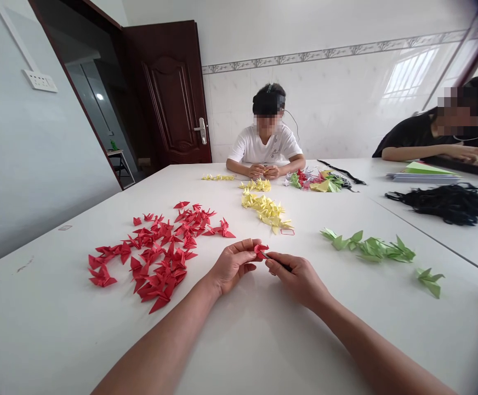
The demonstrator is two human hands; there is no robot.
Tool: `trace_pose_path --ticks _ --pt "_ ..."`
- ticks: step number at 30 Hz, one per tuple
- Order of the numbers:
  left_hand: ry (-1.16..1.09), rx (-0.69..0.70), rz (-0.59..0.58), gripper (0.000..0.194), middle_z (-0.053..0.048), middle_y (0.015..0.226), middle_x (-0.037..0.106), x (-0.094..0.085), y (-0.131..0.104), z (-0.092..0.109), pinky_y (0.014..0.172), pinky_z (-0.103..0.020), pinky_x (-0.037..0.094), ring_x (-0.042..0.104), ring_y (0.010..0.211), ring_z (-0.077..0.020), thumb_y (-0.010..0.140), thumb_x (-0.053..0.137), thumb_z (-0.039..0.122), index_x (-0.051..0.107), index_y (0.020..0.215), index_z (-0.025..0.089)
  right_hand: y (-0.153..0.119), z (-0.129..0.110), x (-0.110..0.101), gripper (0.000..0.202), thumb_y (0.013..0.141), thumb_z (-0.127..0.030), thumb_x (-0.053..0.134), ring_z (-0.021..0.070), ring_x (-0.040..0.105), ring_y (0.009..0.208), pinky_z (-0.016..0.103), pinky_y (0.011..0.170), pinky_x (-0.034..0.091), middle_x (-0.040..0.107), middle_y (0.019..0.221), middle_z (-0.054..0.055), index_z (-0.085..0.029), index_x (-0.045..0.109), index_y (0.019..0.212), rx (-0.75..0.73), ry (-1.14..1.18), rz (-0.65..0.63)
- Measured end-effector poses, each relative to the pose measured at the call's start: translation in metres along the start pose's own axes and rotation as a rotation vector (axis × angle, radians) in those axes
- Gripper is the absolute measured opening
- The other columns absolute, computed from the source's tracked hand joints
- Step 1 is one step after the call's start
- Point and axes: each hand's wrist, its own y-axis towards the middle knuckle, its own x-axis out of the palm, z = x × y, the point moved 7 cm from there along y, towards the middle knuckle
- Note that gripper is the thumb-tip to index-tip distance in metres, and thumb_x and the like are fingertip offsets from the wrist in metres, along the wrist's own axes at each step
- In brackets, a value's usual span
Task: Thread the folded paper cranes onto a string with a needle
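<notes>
Between the fingertips of my left hand [235,262] is a small red paper crane [260,250], held above the white table. My right hand [300,277] is closed around a thin dark tool [278,261], its tip touching the red crane; the tool's kind is mostly hidden by my fingers. Left of my hands lies a loose heap of red paper cranes [163,269]. Beyond my hands, yellow paper cranes [263,206] form a strip. Several green paper cranes [381,248] lie to the right, one of them apart from the others.
A person in a white shirt [266,144] sits opposite, hands together near mixed coloured cranes [321,180]. Another person in black [415,131] leans over the table [58,307] at right. Near that person are a paper stack [422,173] and a bundle of black strands [448,203].
</notes>
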Motion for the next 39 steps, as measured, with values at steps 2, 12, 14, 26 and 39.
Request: trace_pose_path --ticks 2,12,14,26,39 --pt "-0.005 0.005 -0.004 0.026 -0.004 0.098 0.065 0.0 0.0 0.0 0.067 -0.021 0.038 0.057 0.078 -0.01 0.066 0.065 0.019 0.065 0.092 0.021 0.0 0.001 0.001 0.034 0.08 -0.045 0.043 0.0131 0.049 0.058 0.022 0.052 0.038 0.058 0.064 0.0 -0.021 0.067 0.078 0.006 0.008 -0.005" --pt "-0.051 0.021 -0.02 0.02 -0.005 0.096 0.065 0.0 0.001 0.001 0.063 -0.02 0.038 0.058 0.076 -0.0103 0.068 0.062 0.017 0.064 0.088 0.019 0.0 0.001 0.002 0.034 0.08 -0.046 0.044 0.0132 0.049 0.059 0.023 0.052 0.036 0.057 0.065 0.0 -0.02 0.065 0.084 0.033 0.018 -0.022" --pt "-0.064 0.023 -0.018 0.018 -0.004 0.091 0.065 0.0 0.001 0.001 0.063 -0.021 0.038 0.058 0.074 -0.0106 0.068 0.062 0.019 0.064 0.086 0.018 -0.001 0.001 0.003 0.035 0.079 -0.048 0.046 0.0124 0.046 0.056 0.023 0.05 0.035 0.055 0.062 0.0 -0.019 0.065 0.086 0.025 0.036 -0.023" --pt "0.036 0.043 -0.052 0.018 -0.001 0.065 0.056 0.009 -0.003 0.003 0.059 -0.022 0.036 0.05 0.06 -0.009 0.071 0.061 0.031 0.061 0.078 0.015 -0.004 0.0 -0.012 0.037 0.072 -0.045 0.058 0.0121 0.045 0.055 0.025 0.053 0.04 0.054 0.065 0.0 -0.018 0.059 0.098 0.038 0.139 0.186" --pt "0.185 0.03 0.126 0.027 -0.004 0.08 0.06 -0.003 0.003 -0.006 0.066 -0.025 0.043 0.057 0.066 -0.0099 0.065 0.069 0.03 0.061 0.087 0.016 0.019 0.041 -0.027 0.034 0.075 -0.049 0.05 0.0147 0.048 0.058 0.025 0.053 0.036 0.059 0.064 0.001 -0.018 0.065 0.075 0.09 -0.058 0.24"
